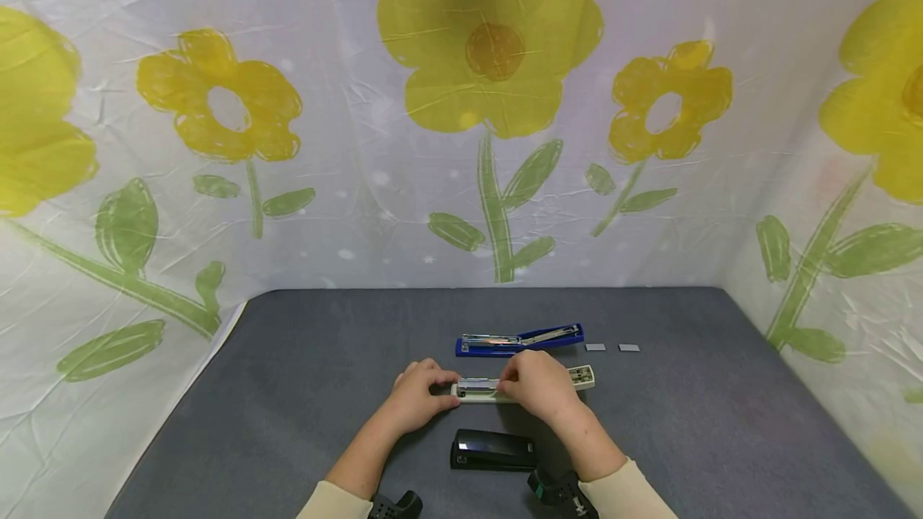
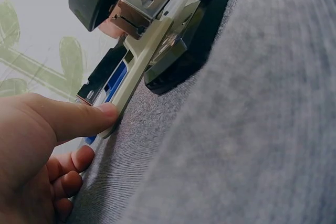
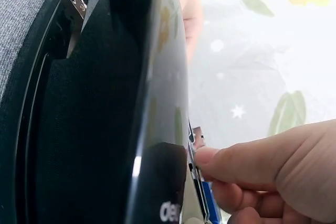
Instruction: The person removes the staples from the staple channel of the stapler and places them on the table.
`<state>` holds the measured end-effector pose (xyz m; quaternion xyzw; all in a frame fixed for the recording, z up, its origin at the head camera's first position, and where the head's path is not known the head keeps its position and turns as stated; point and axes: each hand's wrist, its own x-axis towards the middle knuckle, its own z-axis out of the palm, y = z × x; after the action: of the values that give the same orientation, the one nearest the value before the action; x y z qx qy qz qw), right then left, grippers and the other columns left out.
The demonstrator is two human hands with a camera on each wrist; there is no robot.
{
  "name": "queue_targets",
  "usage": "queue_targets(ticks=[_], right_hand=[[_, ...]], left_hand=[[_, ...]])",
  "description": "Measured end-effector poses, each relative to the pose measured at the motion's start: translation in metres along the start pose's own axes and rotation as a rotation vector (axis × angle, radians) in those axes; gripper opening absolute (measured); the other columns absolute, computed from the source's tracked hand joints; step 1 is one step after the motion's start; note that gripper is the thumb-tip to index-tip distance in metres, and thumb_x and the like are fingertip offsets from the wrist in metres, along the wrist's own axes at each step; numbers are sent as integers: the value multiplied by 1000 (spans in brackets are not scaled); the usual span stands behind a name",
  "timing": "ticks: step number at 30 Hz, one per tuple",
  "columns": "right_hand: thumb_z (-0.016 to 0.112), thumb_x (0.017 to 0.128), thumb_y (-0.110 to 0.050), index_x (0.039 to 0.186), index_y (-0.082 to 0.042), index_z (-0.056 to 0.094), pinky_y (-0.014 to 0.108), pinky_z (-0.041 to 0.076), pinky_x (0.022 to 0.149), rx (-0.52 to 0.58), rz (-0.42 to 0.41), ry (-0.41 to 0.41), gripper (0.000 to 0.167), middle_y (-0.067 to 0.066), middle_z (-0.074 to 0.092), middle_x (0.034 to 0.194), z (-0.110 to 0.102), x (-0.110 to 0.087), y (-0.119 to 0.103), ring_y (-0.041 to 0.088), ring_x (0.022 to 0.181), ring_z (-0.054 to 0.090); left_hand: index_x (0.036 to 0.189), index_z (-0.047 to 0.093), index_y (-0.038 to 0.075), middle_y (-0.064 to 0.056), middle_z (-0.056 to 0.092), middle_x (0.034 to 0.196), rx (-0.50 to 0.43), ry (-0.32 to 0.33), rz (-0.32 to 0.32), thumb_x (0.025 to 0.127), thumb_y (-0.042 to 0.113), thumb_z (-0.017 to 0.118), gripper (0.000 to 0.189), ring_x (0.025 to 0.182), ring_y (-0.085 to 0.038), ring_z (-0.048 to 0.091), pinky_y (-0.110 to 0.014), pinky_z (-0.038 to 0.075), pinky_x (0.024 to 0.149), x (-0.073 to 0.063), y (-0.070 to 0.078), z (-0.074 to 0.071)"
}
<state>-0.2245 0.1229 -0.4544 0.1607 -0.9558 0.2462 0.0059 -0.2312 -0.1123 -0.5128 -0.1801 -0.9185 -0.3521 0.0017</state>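
Note:
A cream stapler (image 1: 582, 377) lies opened out flat on the dark table, its metal staple channel (image 1: 477, 384) facing up. My left hand (image 1: 418, 395) grips its left end; in the left wrist view the thumb (image 2: 102, 116) lies along that end. Over the stapler's middle is my right hand (image 1: 541, 383), thumb and forefinger pinched at the metal channel. In the right wrist view the right thumb (image 3: 210, 156) meets a metal part there; whether a small piece sits between the fingertips is hidden.
Behind the cream stapler lies an opened blue stapler (image 1: 486, 349). Two small grey staple strips (image 1: 594, 347) sit to its right. A closed black stapler (image 1: 493, 449) stands in front, between the forearms. A flowered cloth (image 1: 360, 183) hangs behind the table.

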Motion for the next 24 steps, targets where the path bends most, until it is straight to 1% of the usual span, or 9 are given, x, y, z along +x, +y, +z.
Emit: queue_targets(ticks=[3,5,8,10,12,14,17,24], right_hand=[[82,88,-19,77,-18,75,32,46,57,62,9,20,14,-9,66,72,1,1,-1,7,61,53],[82,88,-17,79,-16,72,32,46,59,119,11,29,14,-8,65,74,1,1,-2,8,63,53],[80,90,-13,88,-11,73,32,48,62,221,17,25,8,-6,67,78,3,3,-3,10,66,56],[79,91,-10,95,-7,74,33,50,64,264,19,11,7,-4,69,81,4,4,-4,10,69,59],[77,92,-10,101,-4,77,34,51,65,276,14,-3,10,-2,71,85,5,4,-4,11,73,62],[76,93,-9,102,-4,78,34,52,68,267,3,-13,11,0,73,88,5,4,-4,12,76,64],[76,93,-9,100,-4,79,35,53,69,244,-16,-14,9,0,74,90,5,4,-4,13,78,65],[76,93,-7,98,-5,80,34,53,69,224,-35,13,6,0,74,88,0,3,-3,11,76,63]], left_hand=[[114,79,17,7,58,92,2,-1,-3,86,24,84,30,85,-14,45,-40,35,80,0,1,0],[114,80,17,7,57,92,2,-2,-6,86,24,84,29,85,-15,45,-39,35,79,1,1,-1],[114,80,17,6,57,91,1,-4,-7,86,24,84,29,84,-15,45,-39,34,78,1,2,-2],[114,80,16,6,57,91,1,-7,-7,86,24,84,29,84,-15,44,-39,34,78,0,3,-2],[114,79,16,6,57,92,0,-9,-8,87,24,83,29,84,-15,44,-39,35,78,0,3,-3],[114,79,16,6,57,92,-1,-8,-11,87,24,83,29,84,-15,45,-39,35,78,0,4,-3],[114,79,16,6,58,92,-3,-5,-13,86,24,84,29,84,-15,45,-39,35,78,0,4,-3],[114,80,16,6,57,91,-2,-7,-12,86,24,84,29,83,-15,45,-39,34,78,0,3,-2]])
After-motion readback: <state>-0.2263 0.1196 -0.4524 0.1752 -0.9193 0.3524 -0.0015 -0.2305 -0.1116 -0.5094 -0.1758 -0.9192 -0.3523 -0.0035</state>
